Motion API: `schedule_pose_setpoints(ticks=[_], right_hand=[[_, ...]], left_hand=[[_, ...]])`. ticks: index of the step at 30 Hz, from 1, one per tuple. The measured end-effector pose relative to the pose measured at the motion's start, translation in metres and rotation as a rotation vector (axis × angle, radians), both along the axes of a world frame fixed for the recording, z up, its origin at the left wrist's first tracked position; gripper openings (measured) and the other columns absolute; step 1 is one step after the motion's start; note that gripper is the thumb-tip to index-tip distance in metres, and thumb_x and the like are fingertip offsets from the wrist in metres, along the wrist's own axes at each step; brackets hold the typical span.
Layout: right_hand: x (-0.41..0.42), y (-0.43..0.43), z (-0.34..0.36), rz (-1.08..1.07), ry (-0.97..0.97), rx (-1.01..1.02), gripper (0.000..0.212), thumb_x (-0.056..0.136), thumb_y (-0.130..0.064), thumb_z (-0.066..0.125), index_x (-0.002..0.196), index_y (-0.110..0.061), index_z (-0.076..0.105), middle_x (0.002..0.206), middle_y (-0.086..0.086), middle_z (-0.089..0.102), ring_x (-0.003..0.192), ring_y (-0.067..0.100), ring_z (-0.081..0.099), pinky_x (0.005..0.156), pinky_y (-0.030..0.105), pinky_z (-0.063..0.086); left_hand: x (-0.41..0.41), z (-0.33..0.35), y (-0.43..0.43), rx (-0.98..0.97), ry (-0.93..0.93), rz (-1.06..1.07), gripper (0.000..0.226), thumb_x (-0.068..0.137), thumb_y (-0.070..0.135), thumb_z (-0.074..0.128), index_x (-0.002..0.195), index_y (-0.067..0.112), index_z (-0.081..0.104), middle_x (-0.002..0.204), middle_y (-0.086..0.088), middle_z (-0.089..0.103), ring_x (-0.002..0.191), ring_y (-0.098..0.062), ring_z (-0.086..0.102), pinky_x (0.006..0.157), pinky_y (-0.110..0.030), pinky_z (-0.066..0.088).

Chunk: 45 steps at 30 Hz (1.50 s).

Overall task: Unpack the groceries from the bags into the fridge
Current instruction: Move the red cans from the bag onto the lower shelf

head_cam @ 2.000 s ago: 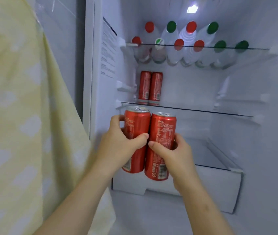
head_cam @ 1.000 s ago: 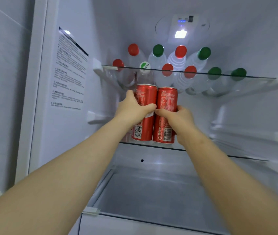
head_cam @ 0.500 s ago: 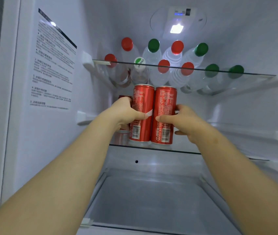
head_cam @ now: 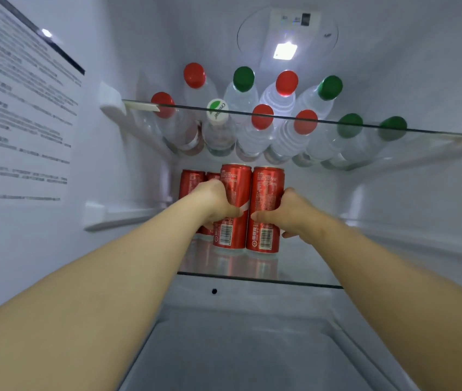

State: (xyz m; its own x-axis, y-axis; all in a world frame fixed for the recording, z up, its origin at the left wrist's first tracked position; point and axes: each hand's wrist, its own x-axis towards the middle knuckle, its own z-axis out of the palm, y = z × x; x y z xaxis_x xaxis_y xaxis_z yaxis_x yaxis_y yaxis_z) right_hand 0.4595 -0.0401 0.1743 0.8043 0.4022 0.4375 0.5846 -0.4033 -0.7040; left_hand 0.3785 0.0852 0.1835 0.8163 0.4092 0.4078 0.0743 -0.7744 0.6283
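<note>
Two tall red cola cans stand upright side by side on the fridge's middle glass shelf [head_cam: 303,266]. My left hand [head_cam: 212,203] grips the left can [head_cam: 234,193], thumb across its front. My right hand [head_cam: 289,213] grips the right can [head_cam: 267,193] the same way. Both arms reach deep into the fridge. Behind my left hand, two more red cans [head_cam: 191,183] stand at the back left of the same shelf, partly hidden.
The upper glass shelf [head_cam: 393,130] carries several clear water bottles [head_cam: 280,105] with red and green caps. A printed label [head_cam: 21,114] covers the left wall. Below the middle shelf lies a white drawer bay [head_cam: 238,348]. The shelf to the right of the cans is bare.
Both hands carried the two cans from in front of the fridge up onto the middle shelf, then slid them further back. My head moved closer in.
</note>
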Motion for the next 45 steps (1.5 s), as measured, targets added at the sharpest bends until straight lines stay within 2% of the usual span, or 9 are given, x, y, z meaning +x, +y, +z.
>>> schedule_pose_setpoints(ticks=[9,16,24,29,31,34,38,40,45], right_hand=[[0.032,0.021,0.015,-0.078,0.051,-0.169,0.06,0.079,-0.022,0.073,0.129,-0.007,0.044,0.124,0.015,0.056,0.111,0.031,0.058,0.085,0.039,0.051],[0.056,0.034,0.004,-0.13,-0.048,-0.151,0.068,0.076,-0.033,0.076,0.129,-0.007,0.042,0.122,0.014,0.055,0.105,0.029,0.06,0.089,0.042,0.053],[0.058,0.024,-0.003,-0.088,-0.076,-0.064,0.047,0.085,-0.014,0.065,0.123,-0.004,0.041,0.117,0.014,0.056,0.102,0.028,0.059,0.084,0.038,0.053],[0.052,0.024,-0.007,-0.137,-0.226,-0.207,0.017,0.086,-0.004,0.058,0.089,-0.014,0.045,0.113,0.016,0.057,0.092,0.026,0.057,0.081,0.034,0.051],[0.049,0.027,-0.01,-0.123,-0.249,-0.281,0.034,0.086,-0.004,0.058,0.07,-0.023,0.035,0.115,0.015,0.056,0.088,0.023,0.054,0.076,0.028,0.047],[0.047,0.027,-0.01,-0.114,-0.27,-0.312,0.042,0.086,-0.007,0.059,0.066,-0.026,0.028,0.117,0.015,0.053,0.088,0.022,0.051,0.074,0.028,0.042],[0.047,0.026,-0.01,-0.069,-0.253,-0.403,0.017,0.085,-0.012,0.062,0.09,-0.019,0.046,0.122,0.014,0.049,0.089,0.021,0.048,0.069,0.024,0.041],[0.046,0.027,-0.012,-0.019,-0.241,-0.461,0.036,0.084,-0.015,0.064,0.115,-0.01,0.048,0.124,0.013,0.046,0.09,0.019,0.047,0.07,0.023,0.041],[0.047,0.027,-0.014,-0.002,-0.202,-0.511,0.053,0.083,-0.021,0.065,0.129,-0.01,0.042,0.127,0.01,0.045,0.106,0.022,0.053,0.083,0.026,0.044]], left_hand=[[0.041,0.015,0.011,0.211,0.178,0.104,0.06,0.084,0.036,0.066,0.132,0.007,0.043,0.129,-0.013,0.054,0.114,-0.029,0.056,0.096,-0.038,0.049],[0.06,0.014,0.035,0.19,0.16,0.071,0.062,0.079,0.038,0.072,0.128,0.009,0.047,0.123,-0.01,0.057,0.108,-0.027,0.058,0.087,-0.037,0.054],[0.058,0.0,0.039,0.384,-0.182,0.125,0.057,0.074,0.023,0.076,0.115,0.011,0.039,0.112,-0.01,0.053,0.093,-0.025,0.056,0.071,-0.031,0.042],[0.061,-0.009,0.032,0.595,-0.002,0.038,0.041,0.076,0.016,0.072,0.11,0.019,0.049,0.111,-0.004,0.032,0.084,-0.022,0.051,0.071,-0.028,0.045],[0.06,-0.01,0.035,0.547,0.074,0.011,0.044,0.077,0.015,0.072,0.114,0.024,0.051,0.111,-0.002,0.027,0.086,-0.02,0.05,0.077,-0.027,0.048],[0.06,-0.01,0.038,0.513,0.129,-0.007,0.046,0.079,0.013,0.07,0.118,0.026,0.051,0.114,-0.001,0.026,0.091,-0.021,0.051,0.083,-0.027,0.048],[0.064,-0.012,0.035,0.572,0.155,-0.017,0.054,0.083,0.011,0.065,0.129,0.03,0.046,0.123,-0.003,0.029,0.089,-0.019,0.053,0.081,-0.027,0.049],[0.066,-0.013,0.034,0.593,0.191,-0.025,0.057,0.084,0.013,0.064,0.134,0.03,0.043,0.129,-0.004,0.03,0.101,-0.022,0.054,0.088,-0.031,0.049],[0.069,-0.016,0.035,0.666,0.259,-0.036,0.059,0.086,0.018,0.063,0.138,0.029,0.039,0.136,-0.003,0.029,0.114,-0.025,0.049,0.095,-0.032,0.046]])
